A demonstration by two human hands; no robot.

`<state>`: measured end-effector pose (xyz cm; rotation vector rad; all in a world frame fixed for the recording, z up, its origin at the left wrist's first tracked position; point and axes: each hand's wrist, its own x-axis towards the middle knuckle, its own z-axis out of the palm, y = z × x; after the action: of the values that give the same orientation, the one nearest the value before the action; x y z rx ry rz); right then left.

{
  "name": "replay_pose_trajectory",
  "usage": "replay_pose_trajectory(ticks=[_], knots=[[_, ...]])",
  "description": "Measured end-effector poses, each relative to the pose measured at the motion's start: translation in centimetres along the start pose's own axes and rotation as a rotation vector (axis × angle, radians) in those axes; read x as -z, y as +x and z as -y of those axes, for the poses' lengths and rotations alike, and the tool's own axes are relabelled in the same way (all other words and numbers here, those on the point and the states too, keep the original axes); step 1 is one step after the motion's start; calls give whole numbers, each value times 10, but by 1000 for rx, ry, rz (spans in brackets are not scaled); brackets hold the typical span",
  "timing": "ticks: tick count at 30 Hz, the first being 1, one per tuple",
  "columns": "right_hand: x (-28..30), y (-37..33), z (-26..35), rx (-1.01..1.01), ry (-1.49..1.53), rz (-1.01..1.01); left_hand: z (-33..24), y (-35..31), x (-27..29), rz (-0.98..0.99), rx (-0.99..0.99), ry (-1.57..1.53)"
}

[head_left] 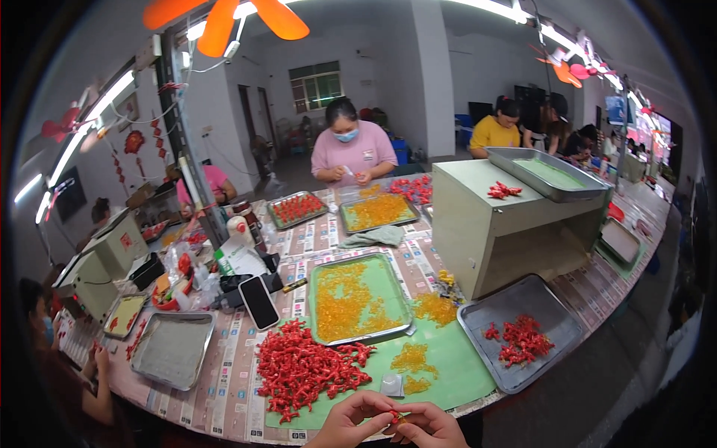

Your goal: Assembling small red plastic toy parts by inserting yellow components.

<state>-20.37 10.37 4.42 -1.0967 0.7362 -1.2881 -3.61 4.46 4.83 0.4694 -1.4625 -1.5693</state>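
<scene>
My left hand (349, 422) and my right hand (432, 427) meet at the table's near edge. Between their fingertips they pinch a small red figure-like piece (394, 417) with a bit of yellow on it. Just beyond sits a small whitish container (391, 385) on a green mat (467, 366). Left of it a big heap of similar red pieces (306, 366) spreads out. Loose amber bits (412, 358) lie behind the container. Farther back, a metal tray (409, 327) with a green lining carries many more amber bits.
At the right stands a grey tray (478, 321) with red pieces, below an open-fronted metal box (467, 216). A phone (259, 302) leans left of the heap, beside another tray (172, 351). Across the table a masked person in pink (355, 153) handles small parts. Orange fan blades (216, 26) hang overhead.
</scene>
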Motion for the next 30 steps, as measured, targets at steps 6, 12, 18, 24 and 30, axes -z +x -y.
replay_pose_trajectory(ticks=[6, 12, 18, 24, 30], knots=[[10, 9, -10, -61, -21, 39, 17, -1, 14, -81, 108, 46], [40, 26, 4, -56, -173, 40, 17, -5, 26, -163, -37, 207], [120, 26, 32, 69, -344, -484, 5, -22, 72, -415, 14, 571], [163, 14, 42, 156, -486, -752, -14, -27, 107, -359, 104, 1266], [153, 14, 17, 190, -617, -715, 6, -18, 119, -296, 195, 1234]])
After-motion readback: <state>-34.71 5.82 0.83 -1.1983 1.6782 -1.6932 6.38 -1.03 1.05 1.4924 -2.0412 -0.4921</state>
